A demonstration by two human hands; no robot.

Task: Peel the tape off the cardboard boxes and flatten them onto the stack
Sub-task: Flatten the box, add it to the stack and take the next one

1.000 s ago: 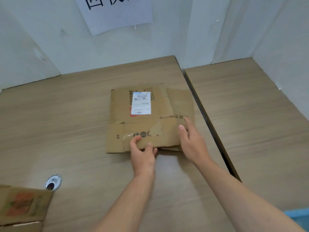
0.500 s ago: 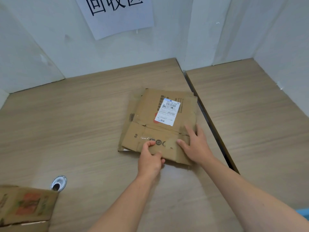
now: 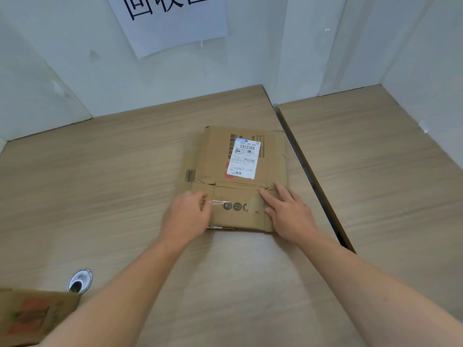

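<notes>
**Head view: box flat on stack, tape scrap on flap**

Flattened cardboard box [image 3: 240,176] lay on the wood-grain table [image 3: 100,196], atop another flat sheet [image 3: 189,169] peeking out at its left. Right hand [image 3: 290,214] pressed the near flap, fingers straight. Left hand [image 3: 186,216] blurred on the flap's left end; grasp unclear. Glossy clear tape [image 3: 219,202] showed on matte, creased board. Judged nearly done here; second box [image 3: 32,316], lower left, apparently not yet handled.

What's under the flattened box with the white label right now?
Under the labelled box, another flattened cardboard sheet with a barcode sticks out at the left, on the wooden table. The left hand and right hand rest on top. Any further layers are covered.
</notes>
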